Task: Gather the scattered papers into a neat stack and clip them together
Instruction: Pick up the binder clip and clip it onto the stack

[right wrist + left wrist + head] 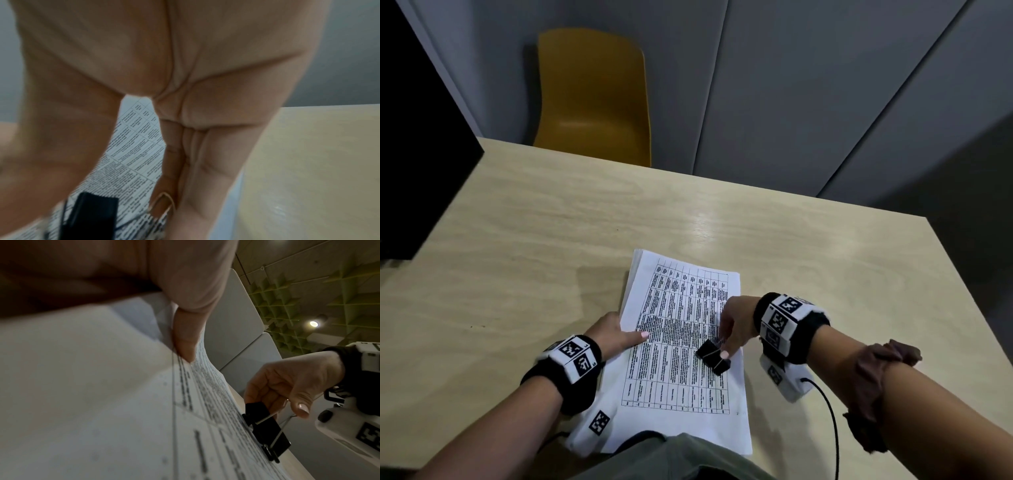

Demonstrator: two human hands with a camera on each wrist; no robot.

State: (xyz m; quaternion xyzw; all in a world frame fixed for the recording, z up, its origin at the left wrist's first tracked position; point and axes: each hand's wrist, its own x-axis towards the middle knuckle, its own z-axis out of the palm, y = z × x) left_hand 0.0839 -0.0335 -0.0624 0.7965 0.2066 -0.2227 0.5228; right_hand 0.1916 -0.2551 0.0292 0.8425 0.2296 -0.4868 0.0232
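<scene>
A stack of printed papers (681,342) (102,402) (131,154) lies squared up on the light wooden table (551,222), with a table of text on the top sheet. My left hand (626,337) holds the stack's left edge. Its thumb (185,334) lies on the top sheet, and the other fingers are hidden at the edge of the pile. My right hand (724,346) (287,402) pinches the wire handle of a black binder clip (713,356) (267,430) (92,216). The clip rests on the top sheet near the stack's right edge.
A yellow chair (592,96) stands behind the table's far edge. A black object (414,137) overhangs the far left corner. A black cable (828,411) runs from my right wrist off the near edge. A brown scrunchie (876,387) sits on my right forearm.
</scene>
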